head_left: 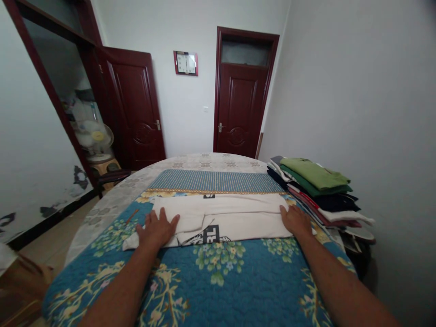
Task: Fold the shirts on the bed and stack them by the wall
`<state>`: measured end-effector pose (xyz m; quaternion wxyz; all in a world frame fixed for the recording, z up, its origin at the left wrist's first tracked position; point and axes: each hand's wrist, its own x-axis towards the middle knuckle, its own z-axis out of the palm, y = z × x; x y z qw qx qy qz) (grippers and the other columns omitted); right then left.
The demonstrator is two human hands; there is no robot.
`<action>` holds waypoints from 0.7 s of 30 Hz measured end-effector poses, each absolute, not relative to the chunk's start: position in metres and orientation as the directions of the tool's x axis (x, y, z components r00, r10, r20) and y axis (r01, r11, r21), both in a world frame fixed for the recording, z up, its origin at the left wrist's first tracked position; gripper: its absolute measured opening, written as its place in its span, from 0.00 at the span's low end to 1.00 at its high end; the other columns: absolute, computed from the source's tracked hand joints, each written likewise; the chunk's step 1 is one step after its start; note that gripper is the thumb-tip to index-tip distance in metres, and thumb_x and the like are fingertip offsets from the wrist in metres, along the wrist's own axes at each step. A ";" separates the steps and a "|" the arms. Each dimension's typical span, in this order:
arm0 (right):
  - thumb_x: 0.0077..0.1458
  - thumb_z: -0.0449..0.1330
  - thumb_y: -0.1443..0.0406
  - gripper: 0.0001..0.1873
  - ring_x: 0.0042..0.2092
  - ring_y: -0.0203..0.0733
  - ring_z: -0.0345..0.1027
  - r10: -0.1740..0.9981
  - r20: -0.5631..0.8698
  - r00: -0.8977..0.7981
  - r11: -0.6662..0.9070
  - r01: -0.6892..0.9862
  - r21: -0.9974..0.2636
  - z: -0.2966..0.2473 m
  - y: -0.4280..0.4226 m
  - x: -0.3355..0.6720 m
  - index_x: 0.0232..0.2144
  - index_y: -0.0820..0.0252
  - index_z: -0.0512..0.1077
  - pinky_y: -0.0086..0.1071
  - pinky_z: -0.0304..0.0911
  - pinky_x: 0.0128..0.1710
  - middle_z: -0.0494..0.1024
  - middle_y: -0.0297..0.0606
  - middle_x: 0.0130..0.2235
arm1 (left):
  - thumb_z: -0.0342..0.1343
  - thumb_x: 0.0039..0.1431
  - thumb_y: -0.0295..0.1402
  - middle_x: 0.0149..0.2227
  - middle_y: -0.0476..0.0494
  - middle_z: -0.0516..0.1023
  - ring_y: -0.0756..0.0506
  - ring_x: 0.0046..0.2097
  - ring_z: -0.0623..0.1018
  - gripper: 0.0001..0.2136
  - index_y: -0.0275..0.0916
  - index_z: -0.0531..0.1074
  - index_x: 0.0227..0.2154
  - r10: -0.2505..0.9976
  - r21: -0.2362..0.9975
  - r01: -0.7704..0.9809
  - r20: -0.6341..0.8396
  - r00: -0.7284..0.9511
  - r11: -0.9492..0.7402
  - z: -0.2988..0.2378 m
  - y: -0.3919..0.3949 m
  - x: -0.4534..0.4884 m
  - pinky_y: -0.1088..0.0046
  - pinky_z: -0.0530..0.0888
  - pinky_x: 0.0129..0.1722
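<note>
A cream long-sleeved shirt with black block lettering lies folded into a long, wide strip across the blue floral quilt. One sleeve is laid over the strip towards the left, and part of the print shows beneath it. My left hand rests on the shirt's left end, open, with its fingers spread on the fabric. On the right end lies my right hand, palm down with its fingers apart, touching the cloth. A small corner of the shirt sticks out beyond the right wrist.
A pile of folded clothes, green on top, stands at the table's right side. The quilt covers much of a round table with a patterned pale cloth. A dark chair and an electric fan are at the left.
</note>
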<state>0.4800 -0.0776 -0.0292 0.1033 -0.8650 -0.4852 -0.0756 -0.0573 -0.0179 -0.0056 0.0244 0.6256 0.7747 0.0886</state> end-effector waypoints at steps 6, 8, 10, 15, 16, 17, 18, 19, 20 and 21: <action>0.73 0.42 0.53 0.34 0.59 0.61 0.72 0.822 0.273 0.500 -0.507 0.860 -0.050 -0.021 -0.082 0.481 0.55 0.72 0.78 0.49 0.63 0.60 0.78 0.62 0.55 | 0.40 0.68 0.56 0.67 0.14 0.67 0.20 0.71 0.62 0.38 0.26 0.72 0.62 0.927 0.188 0.949 0.237 -0.292 0.252 -0.003 -0.009 -0.084 0.26 0.55 0.65; 0.73 0.43 0.53 0.33 0.58 0.62 0.71 0.820 0.274 0.503 -0.516 0.856 -0.028 -0.021 -0.081 0.482 0.53 0.72 0.79 0.49 0.63 0.59 0.78 0.62 0.55 | 0.40 0.70 0.51 0.66 0.15 0.69 0.21 0.70 0.63 0.33 0.26 0.73 0.60 0.895 0.171 0.971 0.386 -0.223 0.168 0.000 -0.007 -0.090 0.27 0.55 0.65; 0.73 0.44 0.53 0.32 0.59 0.62 0.71 0.822 0.285 0.494 -0.513 0.858 -0.007 -0.021 -0.079 0.482 0.51 0.71 0.80 0.49 0.63 0.59 0.78 0.62 0.55 | 0.40 0.72 0.46 0.67 0.18 0.68 0.24 0.72 0.62 0.30 0.27 0.71 0.61 0.838 0.159 0.987 0.537 -0.102 0.018 0.002 -0.006 -0.090 0.34 0.57 0.67; 0.72 0.46 0.54 0.30 0.57 0.60 0.73 0.819 0.280 0.501 -0.521 0.854 -0.005 -0.020 -0.076 0.483 0.53 0.71 0.79 0.47 0.65 0.58 0.79 0.63 0.53 | 0.47 0.71 0.42 0.61 0.26 0.76 0.31 0.69 0.68 0.23 0.32 0.74 0.58 0.762 0.166 0.914 0.616 0.198 -0.371 -0.008 -0.003 -0.065 0.48 0.65 0.69; 0.72 0.46 0.53 0.31 0.57 0.61 0.74 0.811 0.250 0.529 -0.541 0.840 -0.022 -0.019 -0.074 0.485 0.54 0.72 0.78 0.47 0.66 0.57 0.79 0.64 0.53 | 0.49 0.69 0.41 0.60 0.28 0.77 0.32 0.68 0.70 0.22 0.34 0.75 0.57 0.760 0.166 0.894 0.602 0.243 -0.417 -0.012 -0.003 -0.059 0.49 0.66 0.69; 0.71 0.46 0.53 0.32 0.57 0.61 0.75 0.801 0.211 0.560 -0.565 0.824 -0.042 -0.018 -0.073 0.486 0.54 0.73 0.78 0.47 0.67 0.57 0.79 0.65 0.53 | 0.51 0.68 0.40 0.59 0.29 0.78 0.32 0.67 0.71 0.21 0.35 0.76 0.56 0.758 0.162 0.877 0.588 0.283 -0.453 -0.016 -0.003 -0.053 0.50 0.67 0.68; 0.71 0.47 0.52 0.32 0.57 0.62 0.75 0.791 0.172 0.587 -0.585 0.808 -0.064 -0.016 -0.071 0.489 0.55 0.74 0.77 0.47 0.67 0.57 0.79 0.66 0.53 | 0.52 0.68 0.40 0.59 0.30 0.78 0.32 0.66 0.71 0.20 0.35 0.77 0.55 0.756 0.155 0.864 0.572 0.317 -0.479 -0.018 -0.003 -0.048 0.51 0.67 0.69; 0.70 0.49 0.51 0.32 0.57 0.63 0.75 0.783 0.133 0.608 -0.601 0.794 -0.093 -0.014 -0.069 0.491 0.55 0.75 0.77 0.47 0.67 0.57 0.79 0.66 0.53 | 0.52 0.67 0.39 0.59 0.30 0.79 0.33 0.66 0.72 0.20 0.36 0.78 0.55 0.757 0.148 0.856 0.556 0.342 -0.496 -0.019 -0.004 -0.045 0.51 0.67 0.69; 0.68 0.51 0.52 0.32 0.58 0.63 0.75 0.777 0.096 0.622 -0.608 0.781 -0.143 -0.011 -0.067 0.494 0.55 0.75 0.77 0.47 0.67 0.58 0.80 0.67 0.53 | 0.52 0.67 0.39 0.58 0.30 0.80 0.33 0.65 0.73 0.19 0.36 0.79 0.54 0.760 0.144 0.851 0.541 0.360 -0.505 -0.020 -0.004 -0.043 0.51 0.67 0.69; 0.67 0.54 0.52 0.31 0.59 0.64 0.74 0.777 0.062 0.627 -0.604 0.769 -0.208 -0.008 -0.065 0.497 0.54 0.76 0.78 0.46 0.66 0.59 0.80 0.67 0.54 | 0.52 0.67 0.38 0.57 0.30 0.80 0.32 0.65 0.73 0.19 0.36 0.79 0.53 0.764 0.142 0.849 0.528 0.370 -0.509 -0.019 -0.003 -0.043 0.51 0.67 0.68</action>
